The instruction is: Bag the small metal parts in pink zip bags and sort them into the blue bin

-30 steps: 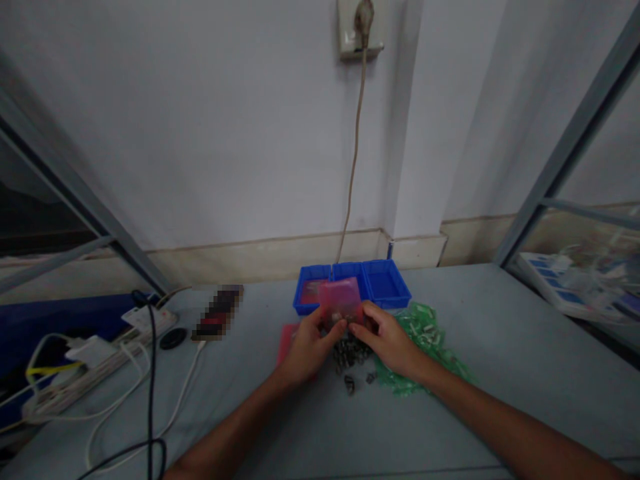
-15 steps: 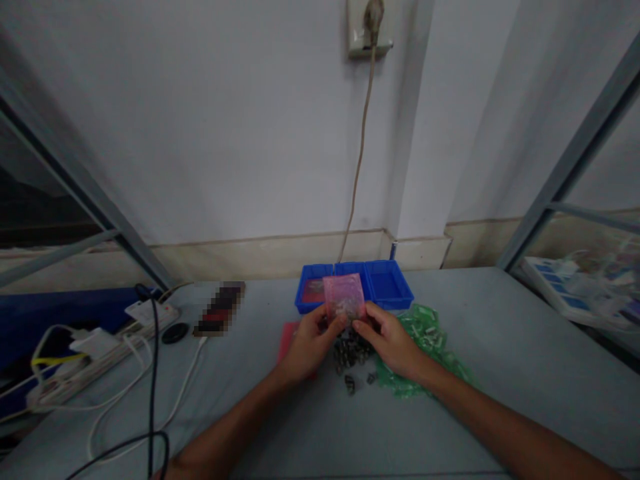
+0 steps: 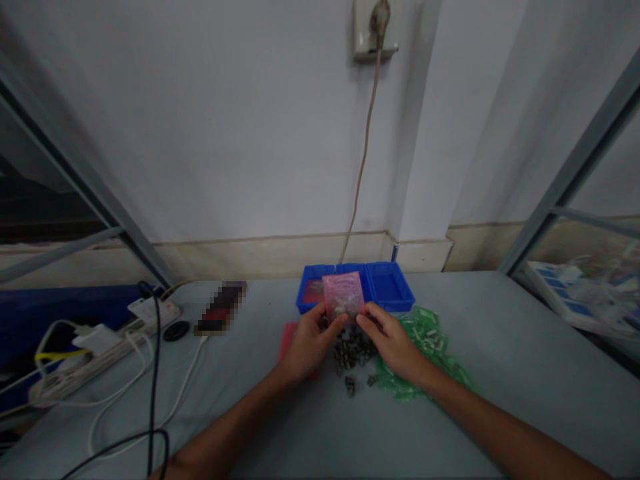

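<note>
A pink see-through plastic bag (image 3: pixel 344 292) with small pieces at its bottom is pinched between my two hands, its top edge tilted away from me. My left hand (image 3: pixel 314 338) grips the lower left corner with thumb and fingers. At the lower right corner, my right hand (image 3: pixel 389 335) does the same. Under the bag lies a pile of small dark metal parts (image 3: pixel 353 351), a few of them loose nearer to me. Behind it stands a blue tray (image 3: pixel 390 285) with three compartments; pink material lies in the left one. Part of another pink bag (image 3: pixel 287 338) shows beside my left hand.
Crumpled green plastic bags (image 3: pixel 430 340) lie by my right forearm. On the left are a blurred-out phone (image 3: pixel 221 308) with a white cable, a round black object (image 3: pixel 176 331), a power strip (image 3: pixel 107 360) and a black cable (image 3: pixel 156 373). A white-and-blue box (image 3: pixel 560 293) stands far right.
Both hands stay in nearly the same place on the pink bag. My right thumb has shifted slightly to the right, and the whole view has moved a little.
</note>
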The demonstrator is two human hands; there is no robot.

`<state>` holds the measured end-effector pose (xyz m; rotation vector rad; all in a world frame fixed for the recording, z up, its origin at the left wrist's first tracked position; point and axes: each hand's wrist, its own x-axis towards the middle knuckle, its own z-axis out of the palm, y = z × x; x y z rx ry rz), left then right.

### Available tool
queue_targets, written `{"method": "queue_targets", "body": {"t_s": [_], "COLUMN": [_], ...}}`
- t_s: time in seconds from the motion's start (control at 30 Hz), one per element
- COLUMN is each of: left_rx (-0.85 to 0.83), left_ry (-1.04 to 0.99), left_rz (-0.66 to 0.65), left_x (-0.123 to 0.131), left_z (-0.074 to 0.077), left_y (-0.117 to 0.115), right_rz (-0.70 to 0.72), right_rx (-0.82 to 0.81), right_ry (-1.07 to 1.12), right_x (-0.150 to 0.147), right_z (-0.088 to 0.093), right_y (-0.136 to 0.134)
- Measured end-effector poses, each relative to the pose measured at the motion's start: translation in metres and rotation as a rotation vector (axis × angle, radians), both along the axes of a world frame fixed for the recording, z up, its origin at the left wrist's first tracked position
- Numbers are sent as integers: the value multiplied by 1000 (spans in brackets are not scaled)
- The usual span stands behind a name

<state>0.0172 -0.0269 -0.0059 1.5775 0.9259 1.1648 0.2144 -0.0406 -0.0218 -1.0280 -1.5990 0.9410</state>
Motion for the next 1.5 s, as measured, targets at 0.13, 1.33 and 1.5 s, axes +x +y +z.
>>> {"method": "queue_targets", "body": {"t_s": [0.13, 1.33, 1.5], "left_rx": [-8, 189, 77], "left_ry": [-6, 192, 115], "left_rz": [4, 82, 158], "left_x": [0, -3, -1], "left_z": [0, -1, 7], "left_y": [-1, -3, -4], "right_rz": [7, -146, -116], "right_rx": [-2, -47, -75], "right_ry": [37, 268, 307], "right_x": [0, 5, 3], "right_z": [2, 15, 12], "right_y": [1, 0, 1]}}
